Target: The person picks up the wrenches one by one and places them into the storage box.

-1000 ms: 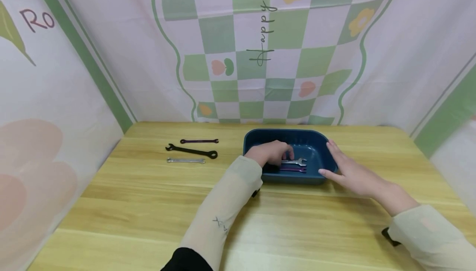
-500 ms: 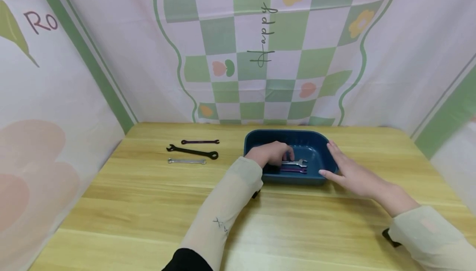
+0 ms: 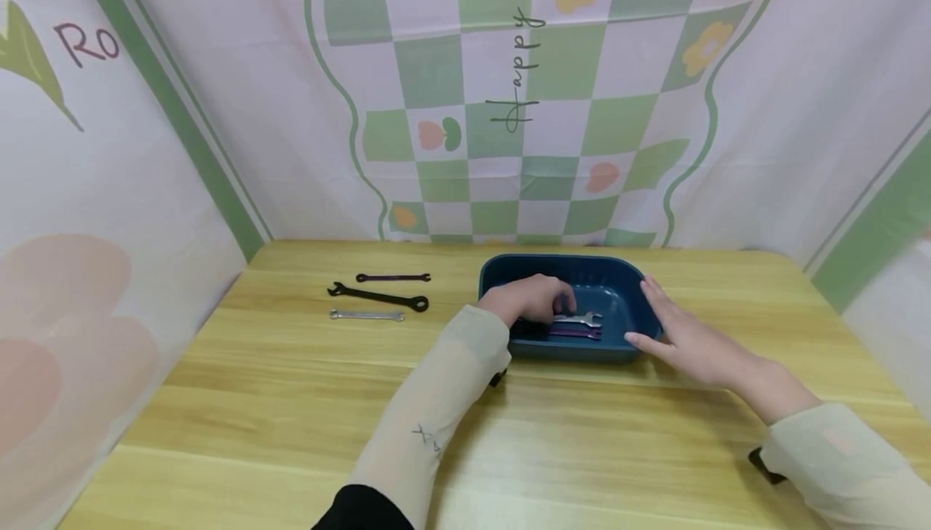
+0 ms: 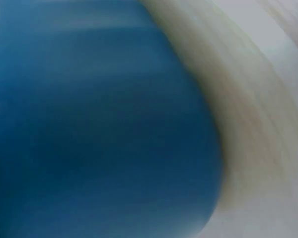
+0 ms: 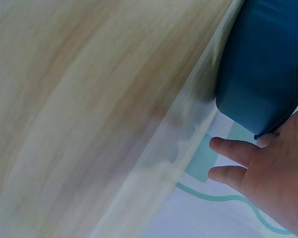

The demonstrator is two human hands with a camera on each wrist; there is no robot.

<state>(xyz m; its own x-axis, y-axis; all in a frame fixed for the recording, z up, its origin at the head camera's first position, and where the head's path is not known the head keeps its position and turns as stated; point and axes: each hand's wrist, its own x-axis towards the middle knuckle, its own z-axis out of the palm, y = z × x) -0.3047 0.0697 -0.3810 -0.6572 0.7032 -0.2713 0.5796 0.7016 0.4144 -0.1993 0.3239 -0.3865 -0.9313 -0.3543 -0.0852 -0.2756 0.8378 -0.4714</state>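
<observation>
Down goes the left hand (image 3: 531, 297), inside the dark blue, round-cornered, plastic-looking tray (image 3: 560, 268), knuckles up and fingers bent toward the floor of it. Right by them lies a shiny silver metal wrench (image 3: 589, 320), forked head showing, the rest tucked under the hand; whether the grip actually has it pinched, I cannot tell, and the left wrist view offers only blurred blue. Just beside it, nearer the front wall, there's a slim purple metal wrench (image 3: 582, 334), lying almost parallel, an arrangement that looks meant to keep the pair from crossing.

Over to the right hand (image 3: 687, 344): fingers stretched out along the tray's right end, thumb on the front rim, grip loose and wrapped round nothing. That spread looks like bracing, so the tray shouldn't slide while the other hand works.

And well left, on the pale wood-grain worktop (image 3: 291, 433), a row of three: a slim dark purple wrench (image 3: 393, 277), a bigger black wrench (image 3: 381, 296) and a small silver wrench (image 3: 366, 315). They're spaced apart, presumably so each can be lifted separately.
</observation>
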